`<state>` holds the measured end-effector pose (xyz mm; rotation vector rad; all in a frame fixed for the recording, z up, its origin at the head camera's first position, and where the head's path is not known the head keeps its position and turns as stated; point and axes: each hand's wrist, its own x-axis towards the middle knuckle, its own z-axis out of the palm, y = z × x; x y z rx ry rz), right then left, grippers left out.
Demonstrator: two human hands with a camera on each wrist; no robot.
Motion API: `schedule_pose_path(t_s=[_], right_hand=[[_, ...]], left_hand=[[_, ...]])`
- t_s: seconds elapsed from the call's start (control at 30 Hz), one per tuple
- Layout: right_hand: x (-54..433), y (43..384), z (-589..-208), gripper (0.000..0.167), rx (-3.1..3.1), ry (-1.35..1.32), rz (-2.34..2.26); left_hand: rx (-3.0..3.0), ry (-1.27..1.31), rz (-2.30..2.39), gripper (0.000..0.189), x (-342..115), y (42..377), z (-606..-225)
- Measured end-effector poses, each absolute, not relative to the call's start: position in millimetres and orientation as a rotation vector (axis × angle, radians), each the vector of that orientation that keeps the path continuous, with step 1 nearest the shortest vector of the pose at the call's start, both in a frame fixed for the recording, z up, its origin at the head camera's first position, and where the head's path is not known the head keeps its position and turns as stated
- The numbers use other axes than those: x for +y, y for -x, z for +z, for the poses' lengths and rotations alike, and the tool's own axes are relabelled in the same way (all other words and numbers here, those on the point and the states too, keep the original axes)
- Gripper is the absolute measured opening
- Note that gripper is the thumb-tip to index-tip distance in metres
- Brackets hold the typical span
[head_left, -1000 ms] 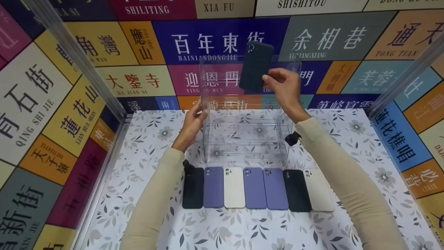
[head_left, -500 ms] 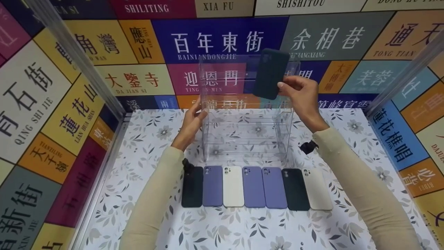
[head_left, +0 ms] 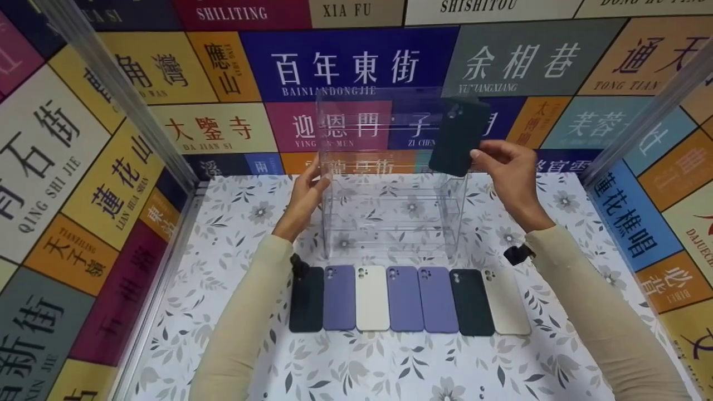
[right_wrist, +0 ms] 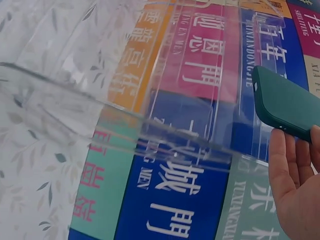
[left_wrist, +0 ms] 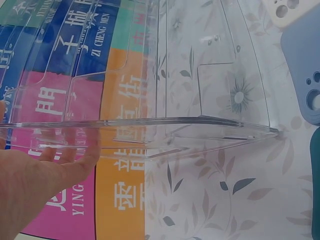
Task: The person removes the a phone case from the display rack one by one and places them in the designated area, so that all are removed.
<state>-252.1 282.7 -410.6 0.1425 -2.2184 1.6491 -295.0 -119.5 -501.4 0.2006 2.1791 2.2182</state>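
In the head view, my right hand (head_left: pixel 509 178) pinches a dark green phone case (head_left: pixel 459 136) by its lower right edge. The case is held up, slightly tilted, in front of the upper right part of a clear stepped acrylic display rack (head_left: pixel 390 223). The right wrist view shows the green case (right_wrist: pixel 290 102) above the fingertips, apart from the rack's clear edge. My left hand (head_left: pixel 305 195) holds the rack's left side. Through the clear plastic, in the left wrist view, the fingers (left_wrist: pixel 75 160) show against the side panel.
A row of phone cases lies in front of the rack: a dark one (head_left: pixel 306 301) at the left, purple ones (head_left: pixel 340 298), white ones (head_left: pixel 373 298) and a second dark one (head_left: pixel 472 303). A floral cloth (head_left: pixel 234 250) covers the table. Sign-patterned walls (head_left: pixel 356 61) stand behind and at both sides.
My right hand has moved right and downward with the green phone case, from above the rack's middle to its upper right side. The left hand stays on the rack.
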Motion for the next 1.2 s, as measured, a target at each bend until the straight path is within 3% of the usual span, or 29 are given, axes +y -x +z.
schedule_pose_path(t_s=[1.2], right_hand=[[357.3, 180.8, -486.5, 0.03, -2.368, -0.061, 1.54]], left_hand=[[2.181, -0.16, 2.182, 0.07, -121.3, 293.0, -500.2]])
